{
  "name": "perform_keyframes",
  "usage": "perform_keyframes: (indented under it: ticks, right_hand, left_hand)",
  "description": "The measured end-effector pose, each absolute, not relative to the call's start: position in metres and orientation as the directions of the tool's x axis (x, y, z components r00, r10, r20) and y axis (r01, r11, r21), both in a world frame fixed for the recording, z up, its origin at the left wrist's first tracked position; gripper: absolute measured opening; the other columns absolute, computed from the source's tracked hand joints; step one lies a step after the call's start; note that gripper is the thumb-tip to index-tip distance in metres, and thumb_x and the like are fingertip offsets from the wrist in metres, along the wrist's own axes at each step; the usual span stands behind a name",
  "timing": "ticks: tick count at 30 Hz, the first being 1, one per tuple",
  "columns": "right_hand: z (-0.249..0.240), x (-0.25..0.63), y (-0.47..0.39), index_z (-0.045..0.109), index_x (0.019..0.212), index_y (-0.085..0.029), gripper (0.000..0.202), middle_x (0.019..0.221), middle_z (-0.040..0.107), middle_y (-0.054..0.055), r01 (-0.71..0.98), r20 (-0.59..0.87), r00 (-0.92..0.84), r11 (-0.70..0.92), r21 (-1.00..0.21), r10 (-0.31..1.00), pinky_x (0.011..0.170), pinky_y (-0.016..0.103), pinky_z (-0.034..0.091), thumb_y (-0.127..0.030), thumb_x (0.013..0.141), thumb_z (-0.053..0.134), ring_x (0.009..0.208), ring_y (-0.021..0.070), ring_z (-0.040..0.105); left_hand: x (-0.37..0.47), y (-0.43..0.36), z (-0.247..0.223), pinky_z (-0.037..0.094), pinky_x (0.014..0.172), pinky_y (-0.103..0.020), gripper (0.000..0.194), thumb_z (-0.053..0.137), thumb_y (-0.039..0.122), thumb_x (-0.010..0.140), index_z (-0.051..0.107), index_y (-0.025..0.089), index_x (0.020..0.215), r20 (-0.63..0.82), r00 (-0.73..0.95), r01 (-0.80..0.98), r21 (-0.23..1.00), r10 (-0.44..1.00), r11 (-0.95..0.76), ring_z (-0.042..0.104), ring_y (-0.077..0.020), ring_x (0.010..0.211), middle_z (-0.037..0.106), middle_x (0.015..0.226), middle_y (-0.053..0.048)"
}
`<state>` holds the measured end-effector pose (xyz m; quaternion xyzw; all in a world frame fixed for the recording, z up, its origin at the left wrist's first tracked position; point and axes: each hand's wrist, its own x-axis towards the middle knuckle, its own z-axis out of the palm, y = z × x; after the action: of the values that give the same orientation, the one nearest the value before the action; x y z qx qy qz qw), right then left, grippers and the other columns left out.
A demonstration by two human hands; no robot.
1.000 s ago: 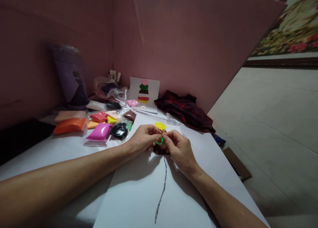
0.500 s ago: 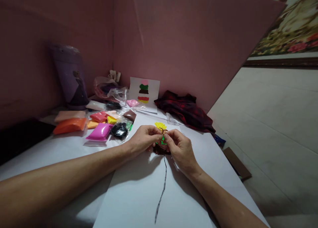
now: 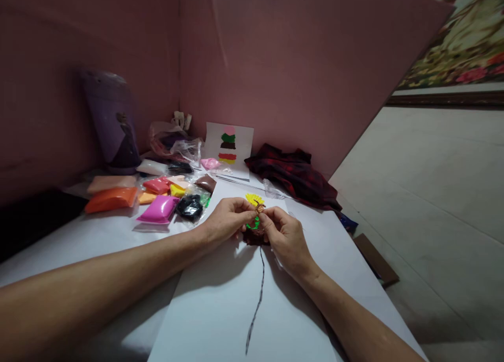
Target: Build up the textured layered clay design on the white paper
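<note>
At the far left, a purple cylindrical container with a printed figure (image 3: 110,120) stands against the wall. Right of it, on the white-covered surface (image 3: 346,272), lie an orange pillow-shaped plastic packet (image 3: 112,200), a magenta pillow-shaped plastic packet (image 3: 158,209) and a black lump in clear plastic film (image 3: 190,208). Behind these, a white card with coloured bands (image 3: 212,141) leans near the wall.

The left hand (image 3: 226,220) has its thumb and fingers pinched together on a thin brown strand of soft, clay-like material (image 3: 259,206). The strand is held above a white paper sheet (image 3: 205,320), near the sheet's far end. Beneath and around the fingertips, a yellow ridged patch (image 3: 254,199), a bright green patch (image 3: 252,224) and a dark brown patch (image 3: 255,238) are in place. A dark drawn line (image 3: 260,291) runs from the dark brown patch toward the near edge.

The right hand (image 3: 285,238) pinches the strand from the other side. A dark red plaid cloth (image 3: 293,175) lies behind it.

Progress: the three coloured patches appear laid; the strand appears not yet placed. The dark line appears uncovered. Fingers hide part of the work, so its full extent cannot be determined.
</note>
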<state>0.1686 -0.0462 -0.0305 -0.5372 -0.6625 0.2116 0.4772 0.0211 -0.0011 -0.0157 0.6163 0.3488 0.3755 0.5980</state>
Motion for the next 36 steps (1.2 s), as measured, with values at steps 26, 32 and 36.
perform_keyframes:
  ticks: [26,32,36]
  right_hand:
    - [-0.0291,0.1691,-0.0471,0.057,0.073,-0.017,0.023,0.058,0.052,-0.002,0.532,0.411,0.042,0.328,-0.781,0.91,0.05,0.021,0.038,-0.035,0.087,0.051,0.052,0.0107,0.046]
    - [-0.029,0.1688,-0.0473,0.056,0.073,-0.017,0.022,0.059,0.052,-0.003,0.528,0.417,0.049,0.331,-0.782,0.907,0.05,0.021,0.038,-0.034,0.086,0.052,0.051,0.0104,0.046]
    - [-0.0287,0.1684,-0.0468,0.057,0.075,-0.017,0.02,0.059,0.054,-0.002,0.512,0.418,0.053,0.335,-0.791,0.907,0.051,0.021,0.039,-0.033,0.086,0.052,0.052,0.0107,0.047]
  left_hand:
    - [0.0217,-0.0037,-0.0123,0.035,0.036,-0.017,0.017,0.061,0.028,0.07,0.055,0.012,0.071,0.043,0.46,-0.018,0.999,0.887,-0.04,0.044,-0.0056,0.04,0.05,0.053,0.005]
    - [0.0211,-0.0026,-0.0135,0.036,0.037,-0.017,0.018,0.061,0.029,0.071,0.055,0.012,0.073,0.048,0.467,-0.028,0.999,0.883,-0.039,0.044,-0.0054,0.041,0.05,0.054,0.005]
    - [0.021,-0.0021,-0.0149,0.035,0.036,-0.016,0.018,0.06,0.028,0.072,0.056,0.011,0.078,0.052,0.47,-0.035,0.999,0.881,-0.04,0.043,-0.0047,0.04,0.051,0.055,0.006]
